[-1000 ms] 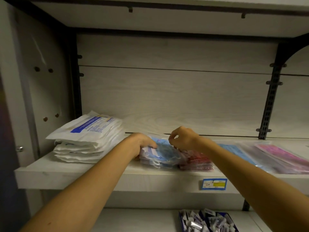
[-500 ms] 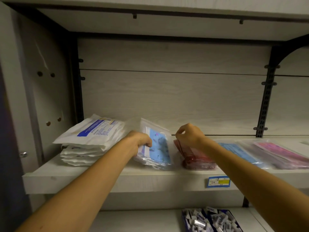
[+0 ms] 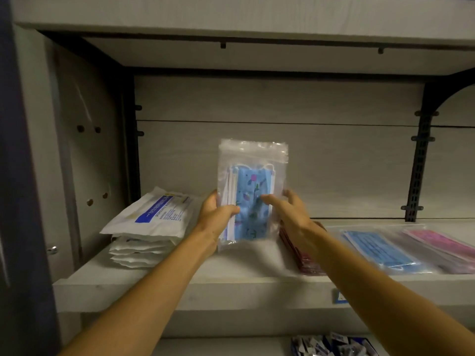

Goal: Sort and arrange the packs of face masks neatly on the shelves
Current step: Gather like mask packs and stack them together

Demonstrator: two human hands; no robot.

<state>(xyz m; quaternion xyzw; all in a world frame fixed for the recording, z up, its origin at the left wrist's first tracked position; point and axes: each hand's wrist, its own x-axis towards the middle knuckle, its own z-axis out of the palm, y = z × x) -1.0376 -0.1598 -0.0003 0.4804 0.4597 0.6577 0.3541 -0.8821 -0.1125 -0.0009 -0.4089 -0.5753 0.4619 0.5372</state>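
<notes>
A clear pack of blue patterned masks (image 3: 253, 191) stands upright in the middle of the shelf (image 3: 205, 286), its lower edge on the board. My left hand (image 3: 218, 217) grips its left side, thumb across the front. My right hand (image 3: 288, 211) touches its right side with fingers spread. A stack of white packs with a blue label (image 3: 151, 224) lies to the left. Dark red packs (image 3: 303, 260) lie just right of the upright pack, partly hidden by my right forearm. Further right lie a flat blue pack (image 3: 377, 249) and a pink pack (image 3: 442, 242).
The shelf's side wall (image 3: 84, 163) stands close on the left and a black bracket rail (image 3: 419, 163) on the right of the back panel. Another shelf board hangs overhead. A box of small white packets (image 3: 331, 346) sits on the shelf below. A blue price tag (image 3: 339, 295) is on the front edge.
The blue patterned pack has gone from lying flat to standing upright. My right hand left the red packs and came to the blue pack's right side. The view moved closer.
</notes>
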